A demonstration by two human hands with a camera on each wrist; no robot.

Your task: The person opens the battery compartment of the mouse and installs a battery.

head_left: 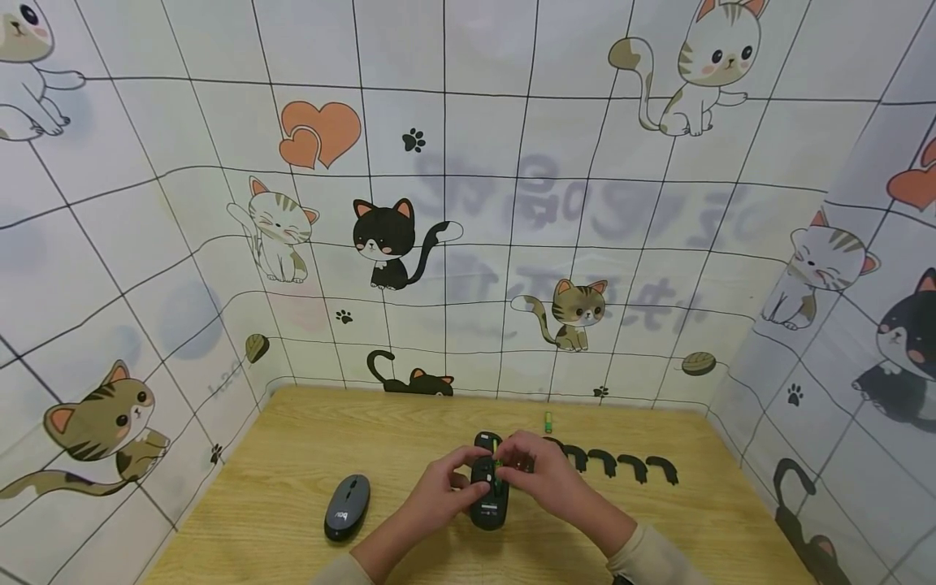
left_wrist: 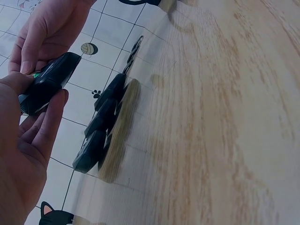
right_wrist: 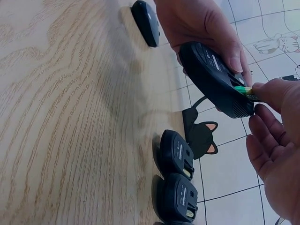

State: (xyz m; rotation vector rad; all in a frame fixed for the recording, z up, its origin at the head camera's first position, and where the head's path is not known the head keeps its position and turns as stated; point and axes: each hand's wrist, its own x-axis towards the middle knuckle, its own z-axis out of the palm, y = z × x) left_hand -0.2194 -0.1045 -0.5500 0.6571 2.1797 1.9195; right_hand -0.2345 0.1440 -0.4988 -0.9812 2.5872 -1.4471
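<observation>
A black computer mouse (head_left: 488,512) is held bottom side up above the table, its battery bay facing up. My left hand (head_left: 448,485) grips it from the left, thumb on its underside. In the right wrist view, my right hand (right_wrist: 281,136) pinches a green battery (right_wrist: 246,92) whose near part lies in the bay of the mouse (right_wrist: 206,75). In the head view my right hand (head_left: 544,475) partly covers that battery. Another green battery (head_left: 548,422) stands or lies on the table beyond the right hand; I cannot tell which.
A grey-topped mouse (head_left: 347,508) sits at the left. Several black curved pieces (head_left: 633,469) lie in a row at the right. Upturned mice with batteries in their bays, one of them a black mouse (right_wrist: 176,152), rest beyond my hands. A cat-print sheet (head_left: 483,268) encloses the wooden table (head_left: 285,455).
</observation>
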